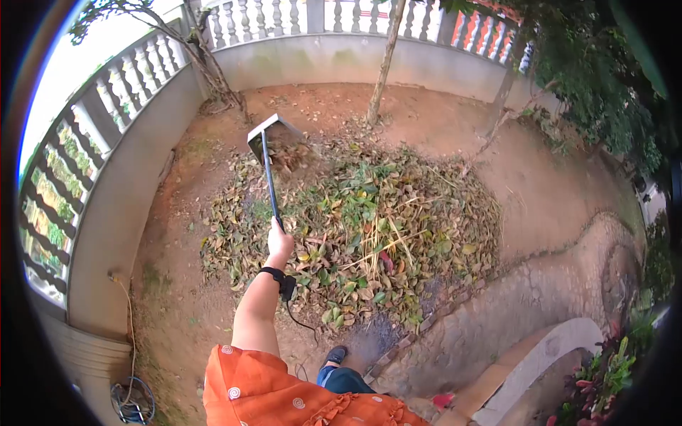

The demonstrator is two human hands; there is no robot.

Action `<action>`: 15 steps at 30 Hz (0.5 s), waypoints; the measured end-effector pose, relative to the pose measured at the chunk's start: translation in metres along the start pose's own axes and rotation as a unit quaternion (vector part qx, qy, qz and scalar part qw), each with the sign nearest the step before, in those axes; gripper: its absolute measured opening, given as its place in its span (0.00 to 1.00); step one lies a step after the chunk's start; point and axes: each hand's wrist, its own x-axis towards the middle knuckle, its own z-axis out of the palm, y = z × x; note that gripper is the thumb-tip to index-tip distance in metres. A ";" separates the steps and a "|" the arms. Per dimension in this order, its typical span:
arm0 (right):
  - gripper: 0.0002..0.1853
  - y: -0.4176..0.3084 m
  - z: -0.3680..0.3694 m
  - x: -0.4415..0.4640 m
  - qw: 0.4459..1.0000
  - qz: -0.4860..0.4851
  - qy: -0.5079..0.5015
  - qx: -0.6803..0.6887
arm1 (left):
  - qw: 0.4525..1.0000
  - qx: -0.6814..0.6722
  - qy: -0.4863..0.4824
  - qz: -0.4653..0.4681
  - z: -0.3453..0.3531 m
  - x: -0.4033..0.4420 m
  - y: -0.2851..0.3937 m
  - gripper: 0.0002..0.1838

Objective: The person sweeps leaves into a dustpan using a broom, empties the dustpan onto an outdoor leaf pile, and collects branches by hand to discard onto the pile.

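Observation:
My left hand (280, 243) is closed around the end of a long dark handle, stretched out in front of me over a leaf pile. The handle belongs to a long-handled dustpan (266, 132), its pale grey pan tilted above the pile's far left edge. Brown dry leaves (293, 157) are blurred at the mouth of the pan, seemingly falling out. Below lies the broad heap of leaves (348, 227), mostly brown with some green ones and pale dry stalks. A black band with a small box and a cable circles my left wrist. My right hand is out of view.
A low wall with white balusters (128, 153) curves round the bare-soil yard. Thin tree trunks (387, 67) stand beyond the heap. A brick edging (426, 323) borders a paved path on the right. A coiled hose (133, 401) lies at lower left. My shoe (337, 354) is near the heap.

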 end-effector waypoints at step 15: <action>0.13 -0.071 -0.081 -0.019 0.938 0.030 -0.057 -0.341 | 0.997 -0.072 -0.007 -0.017 0.019 -0.081 -0.062 0.35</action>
